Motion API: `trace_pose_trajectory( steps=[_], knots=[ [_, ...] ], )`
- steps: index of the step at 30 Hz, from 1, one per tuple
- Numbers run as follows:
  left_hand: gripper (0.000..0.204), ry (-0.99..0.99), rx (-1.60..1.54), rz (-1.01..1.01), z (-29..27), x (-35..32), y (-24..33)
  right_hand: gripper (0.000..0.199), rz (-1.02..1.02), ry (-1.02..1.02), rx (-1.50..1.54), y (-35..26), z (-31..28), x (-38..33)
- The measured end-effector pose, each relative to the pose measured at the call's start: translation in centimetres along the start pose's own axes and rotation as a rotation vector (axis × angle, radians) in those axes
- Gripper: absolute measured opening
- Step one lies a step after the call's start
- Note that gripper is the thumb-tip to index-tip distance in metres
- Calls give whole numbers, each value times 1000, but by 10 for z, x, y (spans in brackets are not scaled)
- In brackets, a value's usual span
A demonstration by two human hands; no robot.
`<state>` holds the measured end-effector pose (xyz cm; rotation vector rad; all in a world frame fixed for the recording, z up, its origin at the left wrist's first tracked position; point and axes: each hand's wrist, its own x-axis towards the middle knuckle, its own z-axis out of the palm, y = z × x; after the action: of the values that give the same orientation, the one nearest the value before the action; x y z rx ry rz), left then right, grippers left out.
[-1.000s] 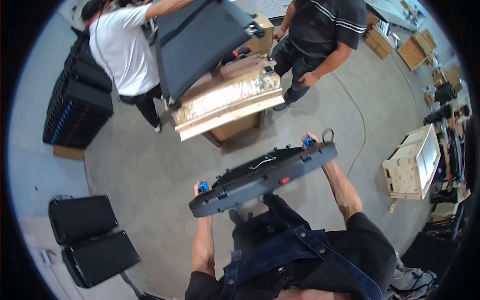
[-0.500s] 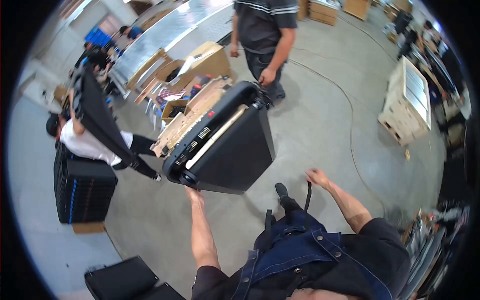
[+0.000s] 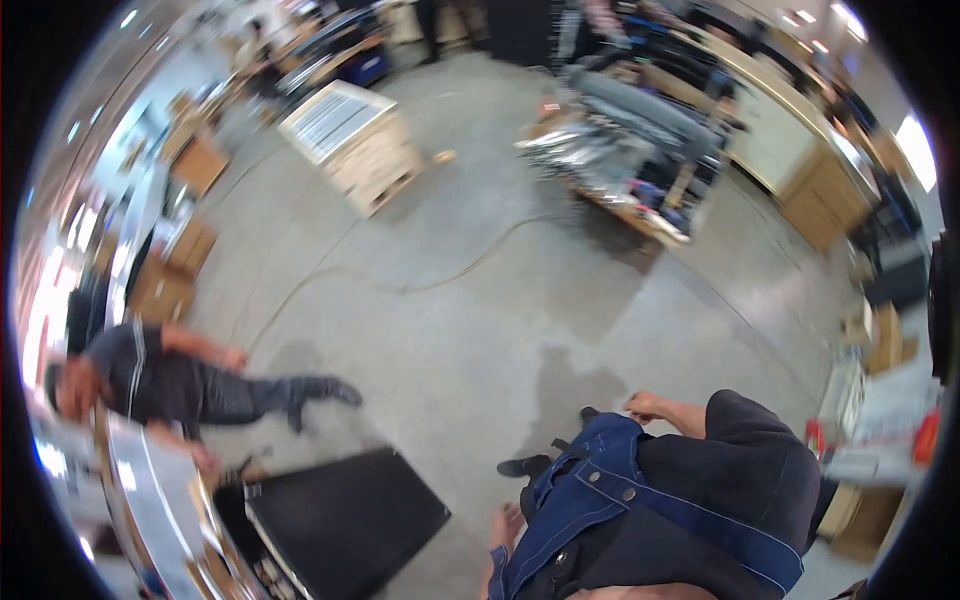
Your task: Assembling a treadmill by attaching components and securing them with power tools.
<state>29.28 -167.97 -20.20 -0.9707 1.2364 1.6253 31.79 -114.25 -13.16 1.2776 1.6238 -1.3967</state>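
Observation:
My left hand is low in front of my body, its blurred fingers loosely apart and holding nothing I can see. To its left is a large black flat-panelled unit with a rounded frame along one side; a gap separates it from the hand. My right hand is beside my waist, near the blue apron. Its fingers are curled, and whatever they hold is too small and blurred to make out. A black strap end sticks out at the apron's front.
At the left, a co-worker in dark clothes stands beside the black unit and a bench. A pale wooden crate and a loaded cart stand farther off. A cable crosses the floor; boxes line the right.
My view has swung to the right, so the black unit now appears at lower left. My left hand has come off its lower corner and back toward my body. My right hand is nearer my waist.

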Motion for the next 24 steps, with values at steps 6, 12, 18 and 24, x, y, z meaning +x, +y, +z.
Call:
trace_pose_trajectory(
  steps=[6, 12, 18, 24],
  knots=[
    [18, -252, 395, 87, 340, 66, 14, 36, -381, 95, -247, 112, -85, -3],
    [43, -317, 694, 136, 498, 64, 10, 37, -109, 271, 463, 233, -282, -20],
    [33, -61, 938, 8, 625, 84, -21, 43, 70, 483, 967, 303, -394, -21],
    [33, -444, 1378, 283, 742, 148, -71, 46, 117, 239, 706, 255, -512, 46]
  ],
)
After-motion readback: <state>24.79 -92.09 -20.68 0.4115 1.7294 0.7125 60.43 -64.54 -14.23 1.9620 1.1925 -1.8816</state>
